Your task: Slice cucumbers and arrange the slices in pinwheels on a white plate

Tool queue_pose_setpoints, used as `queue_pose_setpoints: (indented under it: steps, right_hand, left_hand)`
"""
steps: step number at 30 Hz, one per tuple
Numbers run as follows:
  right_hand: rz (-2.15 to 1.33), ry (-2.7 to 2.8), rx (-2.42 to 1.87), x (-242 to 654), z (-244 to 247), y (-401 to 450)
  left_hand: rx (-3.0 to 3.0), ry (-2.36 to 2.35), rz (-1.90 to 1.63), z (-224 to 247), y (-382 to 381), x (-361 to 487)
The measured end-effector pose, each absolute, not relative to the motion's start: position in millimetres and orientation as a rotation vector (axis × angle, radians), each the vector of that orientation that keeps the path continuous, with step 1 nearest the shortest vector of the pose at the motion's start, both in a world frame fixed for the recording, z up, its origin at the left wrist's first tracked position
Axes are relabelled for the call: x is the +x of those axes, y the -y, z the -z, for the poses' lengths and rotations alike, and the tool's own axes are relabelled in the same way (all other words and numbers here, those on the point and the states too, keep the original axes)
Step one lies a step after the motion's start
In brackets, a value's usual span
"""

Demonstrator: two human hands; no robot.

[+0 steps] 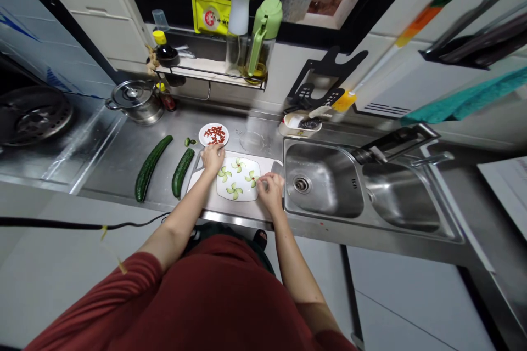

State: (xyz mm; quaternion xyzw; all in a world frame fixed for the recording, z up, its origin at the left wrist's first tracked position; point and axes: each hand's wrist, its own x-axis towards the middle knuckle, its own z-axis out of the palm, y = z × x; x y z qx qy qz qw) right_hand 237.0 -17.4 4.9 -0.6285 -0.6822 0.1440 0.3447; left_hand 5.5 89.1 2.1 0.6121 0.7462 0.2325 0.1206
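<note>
My right fingers [263, 180] are bunched close together at the right edge of a white serving plate [247, 197], just beside the rightmost pinwheel of green slices [252, 177]. Whether they are fully closed, or pinch something tiny, I cannot tell. The plate lies between my hands, on a pale cutting board [209, 202] on the steel counter [123, 162]. It carries 4 pinwheels; the 1 beside my right fingers and the 1 farthest from me show a reddish centre.

My left fingers [219, 149] are curled in at the near rim of a small white dish [200, 137] of red bits [214, 134]. They look slightly bent, but I cannot tell how far apart the tips are or whether they hold a bit.

For work this fine, I judge a light pinch from above best, wrist high, so my knuckles don't nudge the thin, slippery slices. Letting go straight upward would drag less than pulling sideways.

Left of my left fingers lie a shorter cucumber [182, 173] and, beyond it, a longer cucumber [152, 167]. Farther ahead of them stands a lidded steel pot [142, 107]; right of my right fingers is the double sink [325, 175].
</note>
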Motion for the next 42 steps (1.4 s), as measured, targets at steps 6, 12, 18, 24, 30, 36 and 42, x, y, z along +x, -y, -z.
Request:
queue_pose_setpoints:
  steps: [6,12,18,24,30,36,42]
  right_hand:
    - [-0.370,1.750,-1.564,234,-3,21]
    - [-0.371,1.743,-1.572,236,-4,23]
    - [-0.355,1.738,-1.583,241,-6,24]
    - [-0.377,1.722,-1.622,242,-6,27]
    - [-0.379,1.719,-1.636,241,-6,24]
    - [-0.377,1.717,-1.637,243,-5,22]
    - [-0.383,1.709,-1.652,245,-3,22]
  left_hand:
    - [1.517,-2.444,-0.662,4,-118,-30]
    - [1.537,-2.495,-0.594,11,-142,-50]
    - [1.656,-2.456,-0.440,14,-162,-62]
    - [1.753,-2.431,-0.358,15,-175,-73]
    - [1.792,-2.415,-0.337,14,-184,-73]
    - [1.853,-2.348,-0.271,13,-192,-71]
    - [1.881,-2.320,-0.233,18,-202,-75]
